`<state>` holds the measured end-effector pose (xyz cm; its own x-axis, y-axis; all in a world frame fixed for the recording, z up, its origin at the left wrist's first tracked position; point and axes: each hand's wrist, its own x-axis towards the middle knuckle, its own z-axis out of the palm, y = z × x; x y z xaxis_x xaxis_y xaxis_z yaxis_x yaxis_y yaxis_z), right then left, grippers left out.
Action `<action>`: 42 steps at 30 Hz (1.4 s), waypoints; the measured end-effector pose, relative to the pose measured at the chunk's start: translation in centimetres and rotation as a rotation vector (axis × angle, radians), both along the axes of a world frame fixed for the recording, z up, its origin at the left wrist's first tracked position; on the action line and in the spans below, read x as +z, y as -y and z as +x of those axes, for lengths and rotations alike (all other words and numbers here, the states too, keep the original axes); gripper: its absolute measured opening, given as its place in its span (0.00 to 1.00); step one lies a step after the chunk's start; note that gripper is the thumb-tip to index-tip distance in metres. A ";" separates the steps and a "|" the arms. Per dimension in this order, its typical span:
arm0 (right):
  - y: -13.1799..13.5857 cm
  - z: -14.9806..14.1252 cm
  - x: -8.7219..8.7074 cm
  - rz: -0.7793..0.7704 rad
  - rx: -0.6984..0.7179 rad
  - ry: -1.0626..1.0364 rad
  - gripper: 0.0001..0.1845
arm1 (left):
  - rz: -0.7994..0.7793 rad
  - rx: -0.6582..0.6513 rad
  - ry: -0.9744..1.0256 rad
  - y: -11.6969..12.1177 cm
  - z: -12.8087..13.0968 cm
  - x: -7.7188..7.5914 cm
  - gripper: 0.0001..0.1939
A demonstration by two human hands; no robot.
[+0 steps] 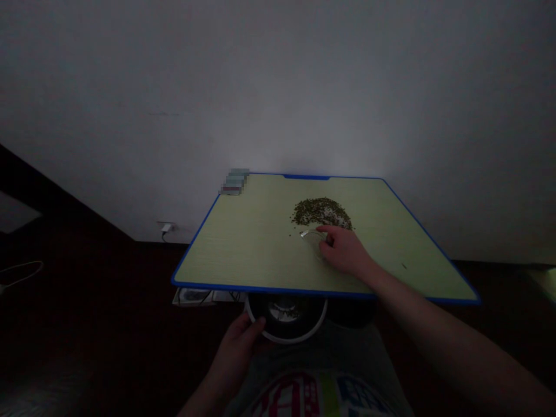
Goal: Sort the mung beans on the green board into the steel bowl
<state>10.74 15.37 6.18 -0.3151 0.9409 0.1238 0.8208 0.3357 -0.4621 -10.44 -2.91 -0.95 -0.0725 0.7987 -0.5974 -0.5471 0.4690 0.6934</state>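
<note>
A pile of small greenish-brown grains lies spread on the pale yellow table, with a few strays around it. My right hand is just in front of the pile, closed on a clear, curved-edged piece whose full shape I cannot make out. Below the table's front edge, my left hand grips a bowl by its left side, thumb over the pale rim. The bowl has a dark, shiny inside, and its far part is hidden under the tabletop.
A blue edge runs around the table, which stands against a grey wall. A blurred stack sits at the back left corner. A small dark fleck lies at the right. A white plug is in the wall at left.
</note>
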 end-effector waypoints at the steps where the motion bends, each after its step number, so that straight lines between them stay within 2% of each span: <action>1: 0.0 -0.1 0.0 0.003 -0.002 -0.004 0.23 | -0.002 0.004 0.000 0.0 0.0 0.0 0.10; 14: -0.7 0.4 -0.3 0.009 -0.078 0.007 0.23 | 0.035 -0.021 0.007 -0.1 -0.2 -0.3 0.16; 21: -1.1 0.8 -0.2 0.007 -0.089 0.025 0.24 | 0.016 -0.006 0.000 0.1 -0.3 -0.6 0.15; 33: -3.1 1.4 0.0 0.011 -0.022 0.078 0.25 | 0.023 0.019 0.028 0.0 -0.1 -0.2 0.17; 38: -3.6 1.7 0.1 0.007 0.003 0.080 0.25 | 0.037 -0.009 -0.022 0.0 -0.3 -0.5 0.17; 42: -3.5 1.9 0.0 0.013 0.031 0.080 0.24 | 0.058 -0.022 0.031 0.1 -0.3 -0.7 0.15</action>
